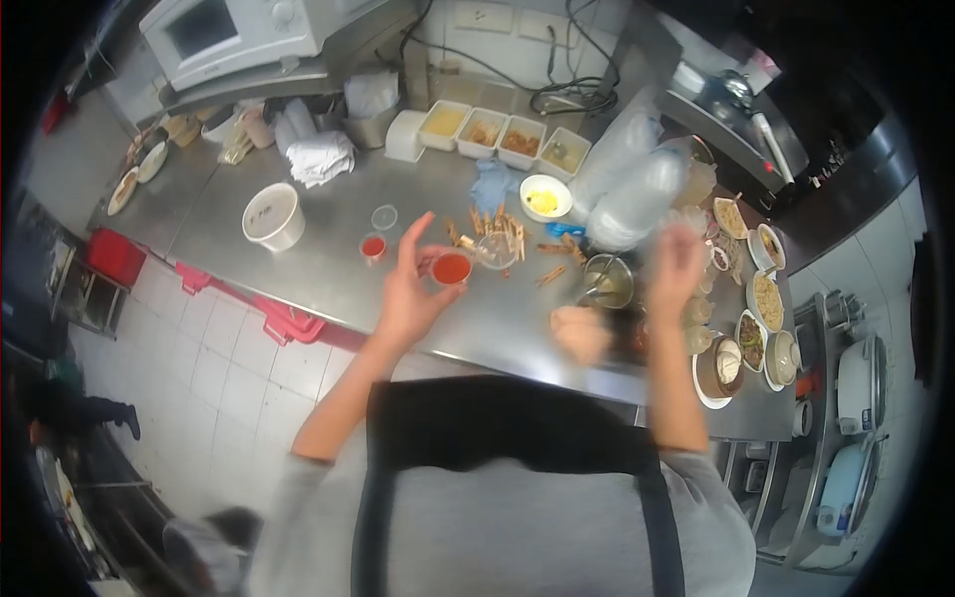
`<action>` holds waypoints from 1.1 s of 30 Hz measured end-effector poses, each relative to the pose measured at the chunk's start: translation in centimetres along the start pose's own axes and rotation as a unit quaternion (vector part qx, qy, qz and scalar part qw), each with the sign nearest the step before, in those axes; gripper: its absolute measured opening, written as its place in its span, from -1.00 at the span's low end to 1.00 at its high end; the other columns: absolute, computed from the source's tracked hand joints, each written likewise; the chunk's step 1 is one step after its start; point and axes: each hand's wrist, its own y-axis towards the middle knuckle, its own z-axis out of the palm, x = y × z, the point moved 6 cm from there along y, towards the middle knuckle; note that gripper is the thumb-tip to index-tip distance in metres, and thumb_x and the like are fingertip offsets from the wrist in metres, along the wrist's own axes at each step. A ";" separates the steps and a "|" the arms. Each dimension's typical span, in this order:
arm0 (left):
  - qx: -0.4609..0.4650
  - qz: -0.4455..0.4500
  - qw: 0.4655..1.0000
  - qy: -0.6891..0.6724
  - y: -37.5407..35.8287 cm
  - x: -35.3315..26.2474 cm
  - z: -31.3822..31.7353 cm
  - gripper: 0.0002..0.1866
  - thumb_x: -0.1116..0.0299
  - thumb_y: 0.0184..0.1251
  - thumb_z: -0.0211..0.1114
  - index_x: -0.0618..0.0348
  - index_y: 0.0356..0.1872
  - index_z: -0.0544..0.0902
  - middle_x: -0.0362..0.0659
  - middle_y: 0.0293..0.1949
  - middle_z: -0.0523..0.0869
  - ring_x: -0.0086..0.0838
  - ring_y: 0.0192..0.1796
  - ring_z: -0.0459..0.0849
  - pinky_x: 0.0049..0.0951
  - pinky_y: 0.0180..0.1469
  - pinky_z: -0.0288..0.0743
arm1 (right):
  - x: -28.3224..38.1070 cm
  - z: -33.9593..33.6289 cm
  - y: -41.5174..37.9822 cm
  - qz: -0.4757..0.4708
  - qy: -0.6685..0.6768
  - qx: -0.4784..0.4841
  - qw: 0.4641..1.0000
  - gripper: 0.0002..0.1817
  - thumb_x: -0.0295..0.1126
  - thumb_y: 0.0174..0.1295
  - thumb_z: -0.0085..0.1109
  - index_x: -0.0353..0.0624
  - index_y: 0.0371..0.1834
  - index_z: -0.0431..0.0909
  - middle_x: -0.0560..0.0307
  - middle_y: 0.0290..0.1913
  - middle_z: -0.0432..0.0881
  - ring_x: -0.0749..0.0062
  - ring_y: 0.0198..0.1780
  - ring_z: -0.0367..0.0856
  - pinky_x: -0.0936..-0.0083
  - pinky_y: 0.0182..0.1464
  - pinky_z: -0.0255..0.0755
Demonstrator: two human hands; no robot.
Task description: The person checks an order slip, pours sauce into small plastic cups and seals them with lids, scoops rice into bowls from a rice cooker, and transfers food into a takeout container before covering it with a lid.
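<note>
My left hand point(413, 289) is raised over the steel counter point(328, 259) and grips a small clear cup of red sauce point(452, 268) between thumb and fingers. A second small cup of red sauce point(373, 246) stands on the counter to its left, with a clear round lid point(384, 216) just behind it. My right hand point(676, 267) is blurred, lifted over the right part of the counter near a metal pot point(609, 282); whether it holds anything is unclear. Wooden clothespins point(502, 237) lie scattered between the hands.
A white paper tub point(274, 216) stands at left, a white bowl with yellow contents point(545, 196) behind the pins. Four white trays of food point(502, 132) line the back. Bowls and plates of food point(761, 318) crowd the right end. A microwave point(234, 30) sits on a shelf.
</note>
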 end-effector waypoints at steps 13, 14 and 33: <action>0.072 0.008 0.996 0.057 -2.0 12.4 1.2 -0.05 0.51 -0.18 0.51 0.03 0.34 0.19 -0.05 -0.14 0.68 -0.24 -0.12 0.68 -0.35 -0.08 0.56 | -5.3 20.1 -20.8 0.331 0.149 0.343 0.866 -0.77 -0.42 0.18 0.21 -0.15 -0.10 0.64 0.14 -0.18 0.55 0.50 -0.26 0.57 0.60 -0.19 0.46; 0.080 -0.002 0.996 0.047 -2.1 13.2 1.4 -0.05 0.51 -0.18 0.51 0.03 0.33 0.20 -0.04 -0.14 0.67 -0.23 -0.13 0.68 -0.35 -0.09 0.56 | -5.2 20.5 -20.9 0.253 0.084 0.350 0.898 -0.79 -0.44 0.14 0.25 -0.14 -0.14 0.66 0.15 -0.20 0.55 0.50 -0.29 0.57 0.61 -0.22 0.46; 0.320 -0.239 0.917 -0.017 2.8 20.3 3.0 -0.78 0.44 0.09 0.36 0.26 -0.23 0.61 -0.15 -0.38 0.67 -0.55 -0.44 0.62 -0.56 -0.43 0.52 | -8.0 22.4 -20.9 0.421 -0.058 0.430 0.796 -0.71 -0.46 -0.07 0.40 -0.25 -0.24 0.58 0.12 -0.34 0.64 0.50 -0.32 0.61 0.58 -0.28 0.52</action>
